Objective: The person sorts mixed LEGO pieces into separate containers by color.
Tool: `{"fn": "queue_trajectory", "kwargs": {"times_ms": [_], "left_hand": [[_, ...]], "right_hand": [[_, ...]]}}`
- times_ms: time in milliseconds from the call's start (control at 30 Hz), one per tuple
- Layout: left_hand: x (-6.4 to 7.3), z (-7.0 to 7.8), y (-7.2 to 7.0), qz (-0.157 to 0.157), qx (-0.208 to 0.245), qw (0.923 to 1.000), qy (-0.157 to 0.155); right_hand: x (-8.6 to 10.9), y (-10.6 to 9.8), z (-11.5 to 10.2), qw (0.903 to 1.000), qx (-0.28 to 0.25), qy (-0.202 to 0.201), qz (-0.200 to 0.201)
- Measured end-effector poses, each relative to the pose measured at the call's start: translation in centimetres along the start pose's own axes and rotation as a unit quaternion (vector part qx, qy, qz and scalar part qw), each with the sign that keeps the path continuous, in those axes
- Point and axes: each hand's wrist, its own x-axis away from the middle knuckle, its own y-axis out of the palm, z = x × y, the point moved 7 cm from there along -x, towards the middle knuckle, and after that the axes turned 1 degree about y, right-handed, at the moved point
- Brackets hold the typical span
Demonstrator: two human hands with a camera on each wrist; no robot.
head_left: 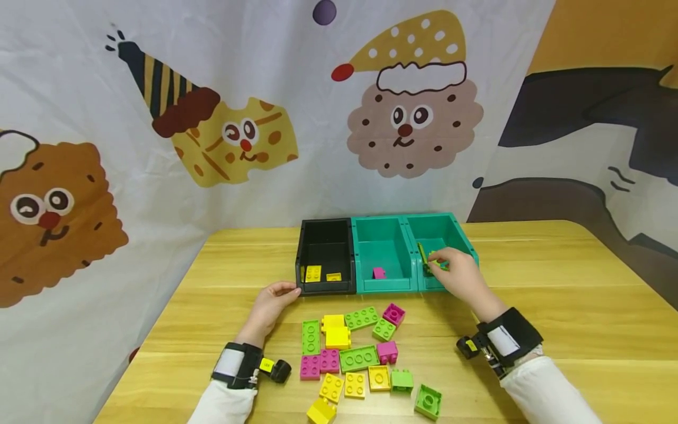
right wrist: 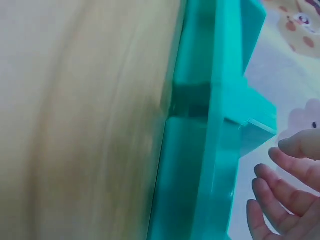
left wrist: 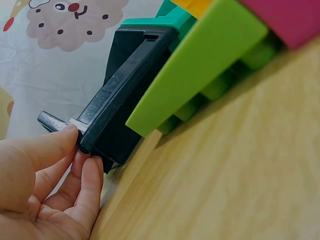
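Note:
My left hand [head_left: 272, 309] pinches the front left corner of the black bin [head_left: 325, 288]; in the left wrist view the thumb [left wrist: 62, 137] lies on the rim and the fingers curl below it. Over the front of the right teal bin [head_left: 466, 235] is my right hand [head_left: 461, 277], fingers loosely bent. The right wrist view shows nothing between those fingers [right wrist: 285, 192]. Green bricks [head_left: 422, 254] are in that bin, partly hidden by the hand. Yellow bricks [head_left: 313, 273] lie in the black bin, and a magenta brick [head_left: 378, 273] lies in the middle teal bin [head_left: 384, 287].
Loose toy bricks are spread on the wooden table [head_left: 243, 259] in front of the bins: green ones [head_left: 311, 337], yellow ones [head_left: 338, 338] and magenta ones [head_left: 309, 367]. A single green brick [head_left: 428, 402] lies nearest the front right. Behind the table hangs a cartoon-printed cloth [head_left: 318, 194].

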Motion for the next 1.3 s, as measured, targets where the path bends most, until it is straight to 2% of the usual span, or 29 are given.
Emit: {"fn": "queue_trajectory", "kwargs": {"times_ms": [300, 567, 700, 800, 900, 1067, 1200, 1300], "left_hand": [[0.2, 0.1, 0.0, 0.000, -0.010, 1.0000, 0.000], [0.1, 0.1, 0.0, 0.002, -0.019, 0.9998, 0.005], [0.1, 0.1, 0.0, 0.000, -0.019, 0.9998, 0.003], [0.1, 0.1, 0.1, -0.002, -0.021, 0.9998, 0.000], [0.0, 0.2, 0.0, -0.002, -0.025, 0.9997, -0.001], [0.1, 0.3, -0.1, -0.001, -0.026, 0.9997, -0.001], [0.1, 0.2, 0.0, -0.003, -0.024, 0.9997, -0.001], [0.1, 0.2, 0.0, -0.003, -0.025, 0.9997, -0.001]], "right_hand": [[2.3, 0.4, -1.2, 0.9986, -0.045, 0.008, -0.027], [3.4, 0.5, -2.1, 0.9974, -0.059, 0.002, -0.043], [4.0, 0.6, -2.9, 0.9958, -0.057, -0.001, -0.071], [4.7, 0.9, -3.7, 0.9924, -0.046, -0.020, -0.112], [5.5, 1.3, -4.8, 0.9843, -0.028, -0.039, -0.170], [7.1, 1.7, -6.9, 0.9611, -0.017, -0.051, -0.271], [8.4, 1.9, -8.5, 0.9429, -0.007, -0.055, -0.328], [9.2, 2.2, -9.1, 0.9321, 0.004, -0.043, -0.360]]}}
